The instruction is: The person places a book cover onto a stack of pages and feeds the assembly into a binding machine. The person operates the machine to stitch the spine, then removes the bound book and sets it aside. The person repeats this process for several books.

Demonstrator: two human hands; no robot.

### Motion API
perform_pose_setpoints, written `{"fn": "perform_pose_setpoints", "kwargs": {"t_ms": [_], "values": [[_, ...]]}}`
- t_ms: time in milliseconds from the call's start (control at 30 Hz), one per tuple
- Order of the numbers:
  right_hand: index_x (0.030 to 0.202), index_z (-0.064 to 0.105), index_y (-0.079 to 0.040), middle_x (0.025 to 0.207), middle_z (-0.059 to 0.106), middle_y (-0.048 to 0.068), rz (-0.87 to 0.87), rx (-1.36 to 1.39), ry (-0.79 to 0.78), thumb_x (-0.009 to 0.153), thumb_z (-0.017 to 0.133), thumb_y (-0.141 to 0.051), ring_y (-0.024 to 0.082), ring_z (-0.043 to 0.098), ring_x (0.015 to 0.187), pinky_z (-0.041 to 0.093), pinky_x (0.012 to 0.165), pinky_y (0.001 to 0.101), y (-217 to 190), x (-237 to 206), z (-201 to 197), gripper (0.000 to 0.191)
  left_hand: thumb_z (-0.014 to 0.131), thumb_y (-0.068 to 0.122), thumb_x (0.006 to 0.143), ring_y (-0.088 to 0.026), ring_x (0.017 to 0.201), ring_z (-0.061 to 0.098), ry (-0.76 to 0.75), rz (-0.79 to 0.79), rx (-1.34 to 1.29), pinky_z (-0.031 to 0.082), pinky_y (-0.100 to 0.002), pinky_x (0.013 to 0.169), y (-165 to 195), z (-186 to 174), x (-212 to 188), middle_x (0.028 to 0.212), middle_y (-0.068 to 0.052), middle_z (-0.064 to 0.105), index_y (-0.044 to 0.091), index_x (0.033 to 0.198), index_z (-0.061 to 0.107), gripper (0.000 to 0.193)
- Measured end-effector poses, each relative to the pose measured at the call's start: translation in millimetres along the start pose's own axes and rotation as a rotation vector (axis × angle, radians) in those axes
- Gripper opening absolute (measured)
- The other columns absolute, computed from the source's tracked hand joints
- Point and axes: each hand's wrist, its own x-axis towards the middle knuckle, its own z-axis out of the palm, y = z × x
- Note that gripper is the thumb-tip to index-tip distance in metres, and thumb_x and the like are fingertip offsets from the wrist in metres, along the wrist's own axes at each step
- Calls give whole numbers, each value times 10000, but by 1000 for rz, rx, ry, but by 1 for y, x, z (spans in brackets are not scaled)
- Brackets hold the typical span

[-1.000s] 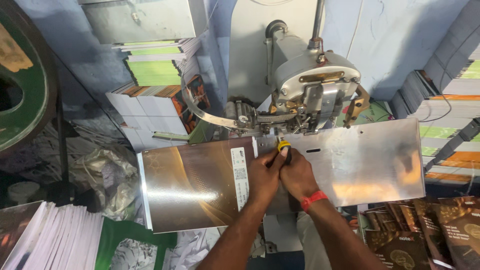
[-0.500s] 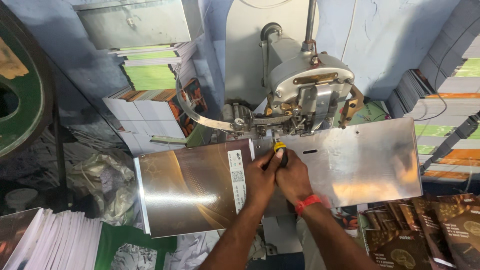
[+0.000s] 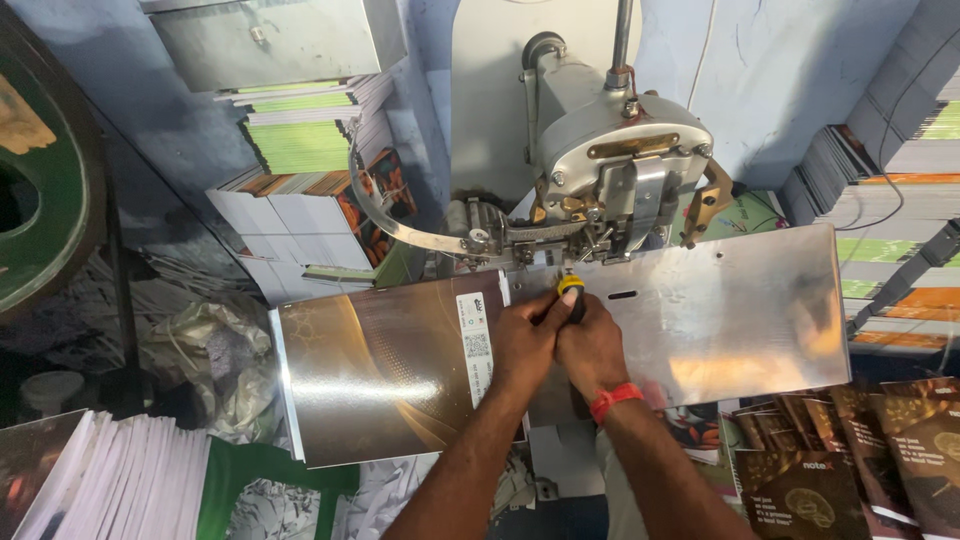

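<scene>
Adjusting step — right hand (image 3: 592, 345) clenched on yellow-handled screwdriver (image 3: 571, 292), left hand (image 3: 522, 342) wrapped alongside, at stitching machine (image 3: 610, 170) plate (image 3: 740, 300). Next likely calls for firm, steady turning.

booklet (image 3: 390, 375) left of plate (image 3: 740, 300) (machine (image 3: 610, 170) behind).

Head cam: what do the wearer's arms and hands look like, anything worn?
Two bare forearms enter from the bottom edge, with no sleeves in view. The right hand has a red band around the wrist, narrow and plain as far as the picture shows. The left hand and its wrist are bare: no glove, watch or band. No rings can be made out on either hand.
</scene>
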Motion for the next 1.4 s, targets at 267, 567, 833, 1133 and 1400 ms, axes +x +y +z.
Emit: {"fn": "perform_pose_setpoints", "kwargs": {"t_ms": [267,567,833,1133,1400], "values": [[1154,558,-2,843,714,174,-126,-105,-247,838,551,-79,242,702,730,541,638,372,-1,6,-17,325,687,404,935,-116,638,603,135,-120,-49,477,-300,588,0,6,-14,733,-85,728,72,1140,776,401],[1056,655,-13,808,729,131,-63,135,-98,852,485,-71,220,692,665,540,574,384,-1,4,-12,272,707,382,973,-170,652,627,134,153,45,493,-324,616,1,12,-6,757,-126,681,-15,986,765,401],[1021,628,-12,707,623,81,-48,239,-298,736,528,22,181,576,569,444,491,325,20,16,-17,304,693,387,962,-134,739,644,53,17,19,508,-300,673,6,9,-12,823,-90,715,9,1034,766,392],[1027,660,40,673,612,89,89,276,-563,610,579,45,185,566,556,430,502,289,49,-28,-68,425,681,336,942,-86,859,680,-45,-293,-441,555,-255,741,6,4,-75,986,-14,754,43,1290,711,456],[1035,659,40,693,589,62,40,347,-502,615,573,80,167,549,568,433,507,283,41,-23,-67,431,684,321,959,-100,899,633,-59,-269,-429,505,-249,781,13,4,-64,1012,-34,733,44,1349,695,479]]}}
